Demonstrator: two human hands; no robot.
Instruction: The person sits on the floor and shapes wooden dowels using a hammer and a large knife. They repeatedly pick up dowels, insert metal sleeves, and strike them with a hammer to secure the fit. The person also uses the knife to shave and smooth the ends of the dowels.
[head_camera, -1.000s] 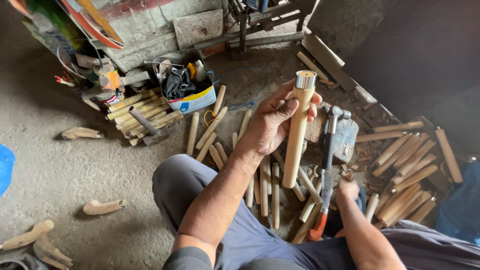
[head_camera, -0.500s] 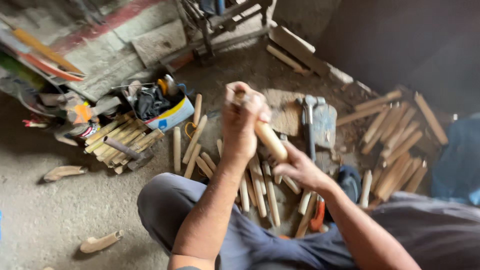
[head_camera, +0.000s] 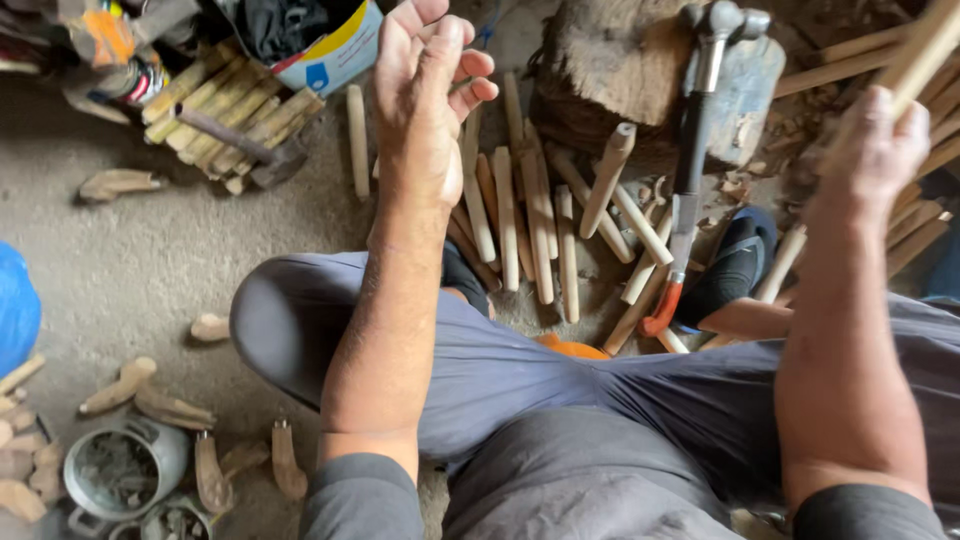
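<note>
Left hand (head_camera: 425, 95) was raised, fingers loosely curled, holding nothing. Right hand (head_camera: 872, 150) gripped a wooden stick (head_camera: 925, 50) over the pile at the floor's right edge. More wooden handles (head_camera: 530, 215) lay on the floor between both hands, beside a hammer (head_camera: 690, 170).

Around the rough, fibrous wooden block (head_camera: 610, 80), pale wooden sticks (head_camera: 520, 210) look smooth and matt. Against it leans a hammer (head_camera: 695, 150) with dull metal head and glossy red-tipped grip. Beside it, the concrete floor (head_camera: 150, 260) looks gritty.
</note>
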